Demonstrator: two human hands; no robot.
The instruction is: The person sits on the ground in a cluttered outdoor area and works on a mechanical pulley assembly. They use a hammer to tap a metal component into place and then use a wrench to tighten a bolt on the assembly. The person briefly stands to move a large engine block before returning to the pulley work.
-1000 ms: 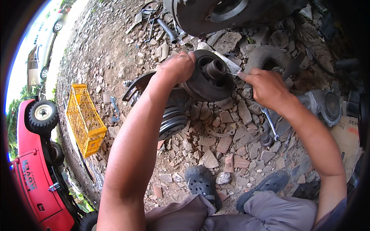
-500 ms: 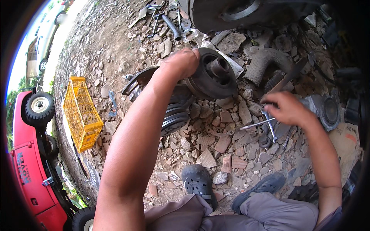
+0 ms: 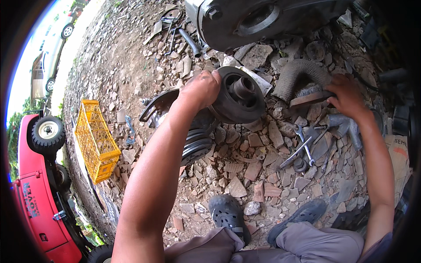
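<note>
We had the round black hub assembly (image 3: pixel 239 98) under our left hand (image 3: pixel 201 90), propped among the broken stones with its stub shaft pointing up at us. We judged it heavy cast metal, rigid and probably greasy, so it would not flex but could slip or roll off the rubble; the thick outer rim seemed the surest place to take hold, with the curved backing plate (image 3: pixel 155 105) to the left of that hand as a second purchase. Our left hand was cupped over the rim's left edge, fingers curled down and pressed on it. Below that hand lay a ribbed black pulley (image 3: pixel 197 147), touching the hub's underside as far as we could tell.

Between our hands a few spanners (image 3: pixel 302 149) lay on the stones, nearer the right. Our right hand (image 3: pixel 346 96) was reached out well apart from the hub, fingers closed on the end of a flat rusty bar (image 3: pixel 309 100) beside a ribbed grey hose (image 3: pixel 298 76); how firmly it gripped we could not tell.
</note>
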